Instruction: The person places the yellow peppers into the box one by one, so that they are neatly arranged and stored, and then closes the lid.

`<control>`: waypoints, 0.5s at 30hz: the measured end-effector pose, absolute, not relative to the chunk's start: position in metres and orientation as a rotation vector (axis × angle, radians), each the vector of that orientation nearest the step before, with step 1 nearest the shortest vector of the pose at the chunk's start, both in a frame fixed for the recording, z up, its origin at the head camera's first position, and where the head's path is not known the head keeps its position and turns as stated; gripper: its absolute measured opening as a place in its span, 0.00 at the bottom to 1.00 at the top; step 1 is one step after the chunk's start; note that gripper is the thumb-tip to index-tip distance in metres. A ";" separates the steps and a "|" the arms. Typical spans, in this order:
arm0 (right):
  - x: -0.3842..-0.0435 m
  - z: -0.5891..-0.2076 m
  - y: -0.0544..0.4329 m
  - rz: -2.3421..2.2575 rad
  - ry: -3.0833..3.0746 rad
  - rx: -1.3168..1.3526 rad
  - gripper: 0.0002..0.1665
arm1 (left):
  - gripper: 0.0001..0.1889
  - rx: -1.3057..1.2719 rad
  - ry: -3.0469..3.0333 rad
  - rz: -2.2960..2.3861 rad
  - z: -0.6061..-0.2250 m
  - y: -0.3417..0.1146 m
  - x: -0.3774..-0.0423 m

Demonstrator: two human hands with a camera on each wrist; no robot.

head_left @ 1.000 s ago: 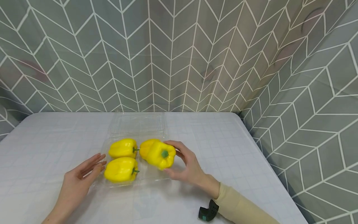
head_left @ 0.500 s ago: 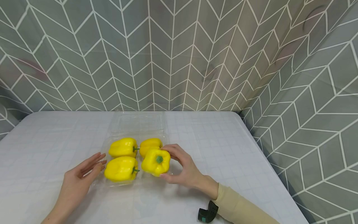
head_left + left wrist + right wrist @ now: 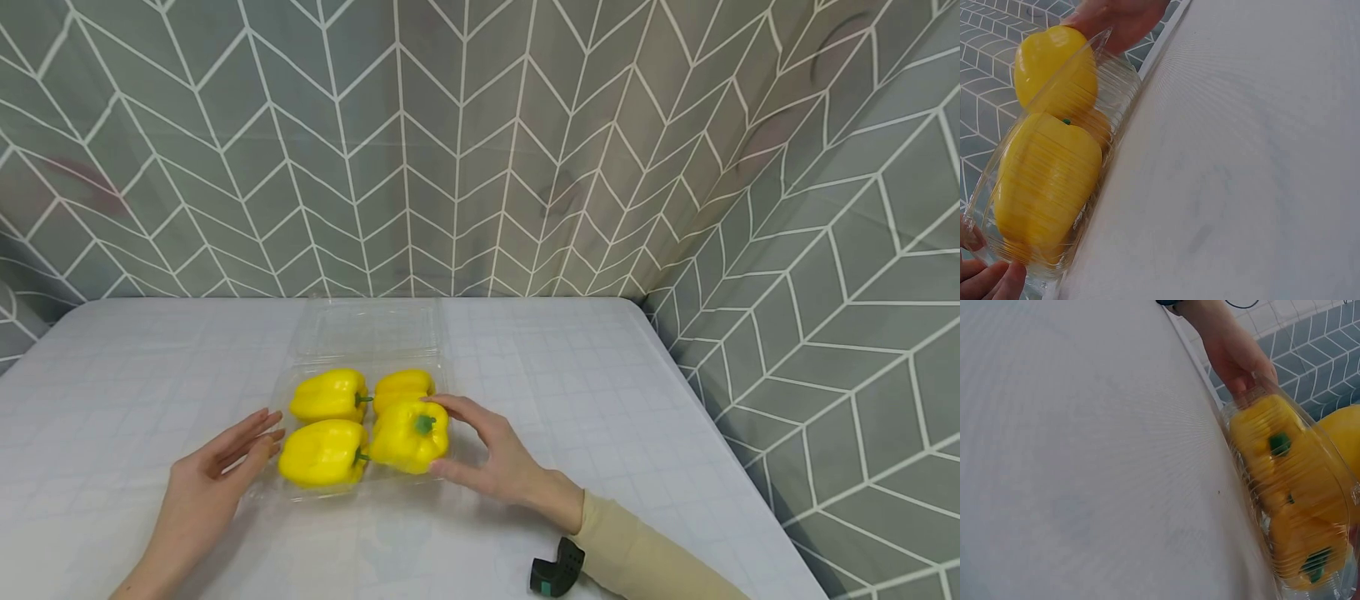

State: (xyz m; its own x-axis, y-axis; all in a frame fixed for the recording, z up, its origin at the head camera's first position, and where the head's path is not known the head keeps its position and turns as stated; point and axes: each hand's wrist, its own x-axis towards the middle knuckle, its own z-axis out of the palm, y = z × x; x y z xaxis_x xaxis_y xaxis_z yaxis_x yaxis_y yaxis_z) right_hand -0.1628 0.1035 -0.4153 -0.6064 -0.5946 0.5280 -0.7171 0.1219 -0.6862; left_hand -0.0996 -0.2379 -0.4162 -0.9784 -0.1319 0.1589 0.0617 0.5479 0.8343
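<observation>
A transparent hinged plastic container (image 3: 1124, 87) holds yellow bell peppers in two rows. Two of them, the back-left pepper (image 3: 326, 394) and the front-left pepper (image 3: 321, 452), lie with green stems facing right. Behind on the right sits another pepper (image 3: 402, 386), partly covered. My right hand (image 3: 498, 454) grips the front-right bell pepper (image 3: 405, 437) between thumb and fingers; its stem points up toward me, and it sits at the container's front-right spot. My left hand (image 3: 206, 479), fingers extended, touches the container's left side.
The container's open lid (image 3: 367, 329) lies back toward the far table edge. A white cloth covers the table (image 3: 570, 367). Under my right wrist hangs a black device (image 3: 557, 571). A grey patterned curtain (image 3: 435, 150) stands behind and to the right.
My right hand has brought its bell pepper left and toward me, from overlapping the back-right pepper to the front-right spot. The left hand has stayed still.
</observation>
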 end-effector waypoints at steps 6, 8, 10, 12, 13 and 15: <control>-0.164 -0.413 0.104 1.452 -2.289 1.344 0.35 | 0.27 0.063 -2.581 -1.394 -0.416 -0.237 -0.100; -0.164 -0.413 0.104 1.439 -2.294 1.347 0.35 | 0.27 0.064 -2.581 -1.399 -0.416 -0.237 -0.100; -0.164 -0.413 0.104 1.431 -2.300 1.349 0.35 | 0.27 0.064 -2.581 -1.404 -0.416 -0.237 -0.100; -0.165 -0.413 0.105 1.418 -2.301 1.355 0.35 | 0.27 0.061 -2.580 -1.406 -0.416 -0.237 -0.100; -0.165 -0.414 0.105 1.410 -2.303 1.359 0.35 | 0.27 0.061 -2.581 -1.404 -0.416 -0.237 -0.100; -0.166 -0.414 0.106 1.394 -2.308 1.369 0.34 | 0.27 0.067 -2.586 -1.395 -0.416 -0.237 -0.100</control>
State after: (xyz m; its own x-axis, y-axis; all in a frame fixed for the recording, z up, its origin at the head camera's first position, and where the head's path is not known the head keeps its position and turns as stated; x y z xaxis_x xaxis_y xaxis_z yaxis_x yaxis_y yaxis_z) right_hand -0.1660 0.1055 -0.4142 -0.5847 -0.6343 0.5058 -0.7428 0.1679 -0.6481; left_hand -0.0997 -0.2371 -0.4161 -0.9785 -0.1352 0.1559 0.0561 0.5530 0.8313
